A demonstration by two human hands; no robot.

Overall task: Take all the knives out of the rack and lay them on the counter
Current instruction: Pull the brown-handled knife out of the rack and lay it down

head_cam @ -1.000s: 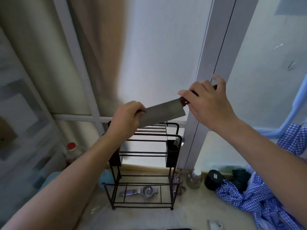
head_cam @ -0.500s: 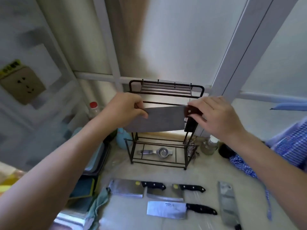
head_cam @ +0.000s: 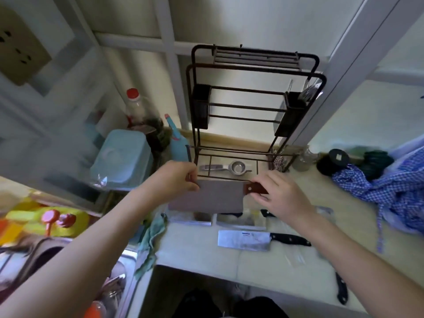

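Note:
A cleaver [head_cam: 213,196] with a grey blade and a red-brown wooden handle hangs flat just above the counter [head_cam: 197,246], in front of the black wire rack [head_cam: 252,72]. My left hand [head_cam: 176,180] pinches the blade's far end. My right hand [head_cam: 277,196] grips the handle. No knives show in the rack's top slots. A black-handled cleaver [head_cam: 247,240] lies on the counter below. Two more blades [head_cam: 202,220] lie partly hidden under the held cleaver. Another knife's black handle [head_cam: 341,288] lies at the right.
A metal strainer [head_cam: 231,167] lies on the rack's bottom shelf. A blue checked cloth [head_cam: 390,191] and dark jar lids [head_cam: 337,158] sit at the right. A teal tub [head_cam: 121,159] and a red-capped bottle [head_cam: 137,106] stand left. The sink [head_cam: 57,260] holds dishes.
Both hands have brought the wooden-handled cleaver down from the rack's top level to just above the counter. The view has tilted downward, showing more of the counter and the laid-out knives.

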